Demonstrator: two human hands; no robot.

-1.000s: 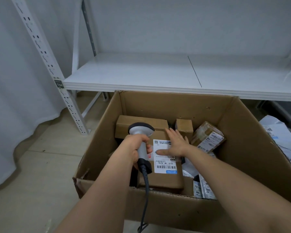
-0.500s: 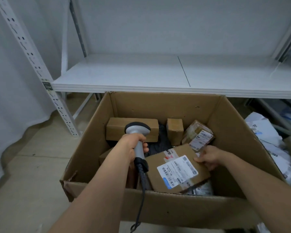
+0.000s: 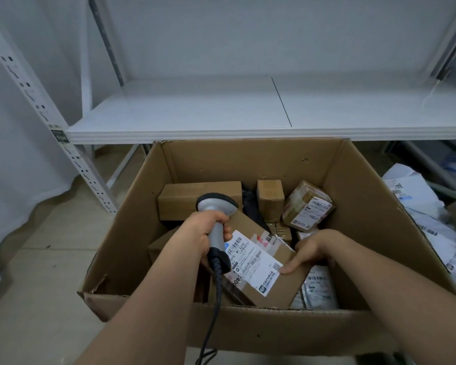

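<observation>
Head view: parcel (image 3: 258,259) aslant, long axis far-left to near-right; scanner (image 3: 216,206) nose forward.

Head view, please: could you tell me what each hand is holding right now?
Left hand: grip closed round the barcode scanner.
Right hand: grip closed on the labelled parcel, at its edge.

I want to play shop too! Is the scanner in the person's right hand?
No, the left hand grips the barcode scanner, while the right hand holds the labelled cardboard parcel.
</observation>
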